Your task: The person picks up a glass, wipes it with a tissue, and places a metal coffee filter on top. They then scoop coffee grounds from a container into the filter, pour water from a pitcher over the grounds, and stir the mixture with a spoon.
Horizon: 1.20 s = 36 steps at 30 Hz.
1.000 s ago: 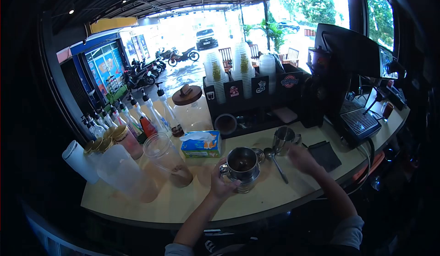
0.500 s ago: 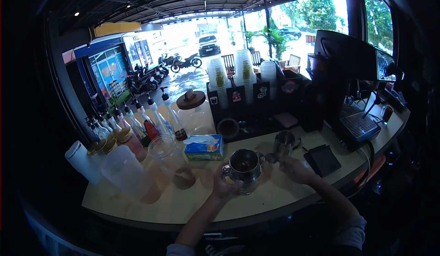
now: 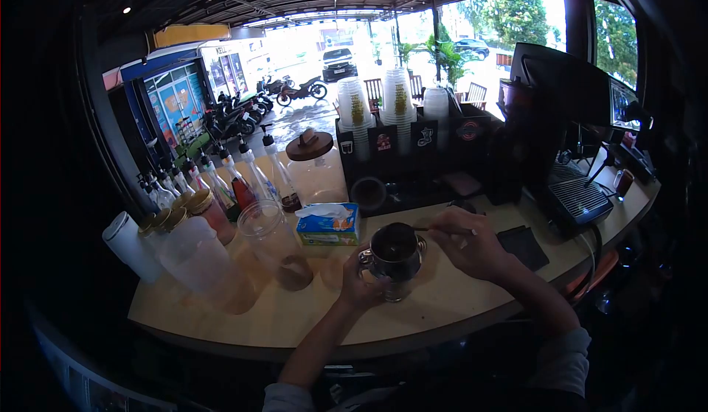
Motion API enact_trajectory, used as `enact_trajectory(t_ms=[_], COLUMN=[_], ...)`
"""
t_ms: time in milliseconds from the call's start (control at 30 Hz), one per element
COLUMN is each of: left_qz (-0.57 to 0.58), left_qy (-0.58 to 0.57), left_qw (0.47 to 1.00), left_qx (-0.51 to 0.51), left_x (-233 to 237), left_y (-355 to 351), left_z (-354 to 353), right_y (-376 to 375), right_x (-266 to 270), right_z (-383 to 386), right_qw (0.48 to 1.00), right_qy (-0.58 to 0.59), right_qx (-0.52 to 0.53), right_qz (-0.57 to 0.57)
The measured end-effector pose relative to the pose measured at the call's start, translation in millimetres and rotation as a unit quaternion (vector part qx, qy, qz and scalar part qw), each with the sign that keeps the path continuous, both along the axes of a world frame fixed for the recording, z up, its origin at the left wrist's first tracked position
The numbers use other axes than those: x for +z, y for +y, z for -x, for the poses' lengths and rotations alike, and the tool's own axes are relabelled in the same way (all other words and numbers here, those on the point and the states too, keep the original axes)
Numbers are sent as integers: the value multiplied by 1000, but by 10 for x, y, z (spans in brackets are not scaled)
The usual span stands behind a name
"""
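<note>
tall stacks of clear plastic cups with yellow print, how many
2: the left stack and the right stack, side by side in the black boxy cup holder; others could be hidden.

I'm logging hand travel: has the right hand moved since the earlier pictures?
Yes. Against the tissue box, the right hand has moved left in the view, closer to the metal cup.

bare L hand cupped n curled, bare R hand pinched shut-ish, bit further fwd. grey-sleeved L arm & R arm angle inward
</note>
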State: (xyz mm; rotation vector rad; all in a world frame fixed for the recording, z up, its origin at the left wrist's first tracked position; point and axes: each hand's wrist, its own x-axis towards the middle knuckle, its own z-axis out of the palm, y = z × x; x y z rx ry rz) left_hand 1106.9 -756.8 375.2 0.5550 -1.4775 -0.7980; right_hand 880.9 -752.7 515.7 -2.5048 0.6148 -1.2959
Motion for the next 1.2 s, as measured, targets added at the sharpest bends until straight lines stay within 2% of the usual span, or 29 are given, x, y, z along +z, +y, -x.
enact_trajectory(t_ms=[33, 100, 167, 233, 300, 367, 400, 500, 633, 733, 800, 833, 933, 1033, 1100, 1133, 1167, 1200], left_qz=[0, 0, -3, -7, -13, 12, -16, -26, -65, -43, -39, -36, -31, -10, -59, -18, -20, 0], left_qy=[-6, -28, -39, -40, -51, -24, 13, 25, 40, 49, 41, 41, 34, 1, -12, -43, -43, -96], left_qw=[1000, 999, 999, 998, 998, 999, 1000, 999, 996, 997, 998, 998, 999, 1000, 998, 996, 996, 988], left_qx=[2, 23, 33, 42, 40, 31, 2, -4, -41, -30, -12, -15, -11, 23, 21, 69, 70, 123], left_x=[4, -26, -60, -97, -94, -104, -130, -230, -190, -265, -281, -256, -230, -246, -91, -78, 34, 174], left_y=[-7, -20, -32, -40, -45, -72, -85, -125, -108, -134, -125, -124, -134, -91, -29, -49, -7, 62], left_z=[-21, -32, -45, -65, -75, -39, -7, -8, 10, -15, -6, -17, -32, -68, -97, -122, -150, -182], right_y=[-21, -71, -62, -20, -20, -37, -89, -114, -106, -100, -52, -70, -89, 28, 42, 49, 65, 76], right_x=[-34, -158, -226, -210, -173, -132, -153, -210, -145, -127, -109, -130, -192, -117, -48, -16, 15, 49], right_z=[-33, -101, -151, -185, -155, -116, -119, -155, -116, -143, -163, -164, -137, -201, -190, -167, -146, -133], right_qw=[1000, 994, 994, 996, 995, 996, 996, 997, 995, 996, 992, 992, 998, 996, 996, 996, 996, 997], right_qy=[-6, 73, 73, 53, 57, 72, 65, 66, 89, 85, 77, 78, 23, -26, -17, -9, -8, 18], right_qx=[2, -8, -4, 66, 73, 18, 9, 28, -5, 7, -29, -32, -46, -76, -77, -83, -82, -76], right_qz=[0, 80, 77, 6, 24, 58, 67, 42, 39, -2, 92, 94, -35, -37, -32, -28, -31, -9])
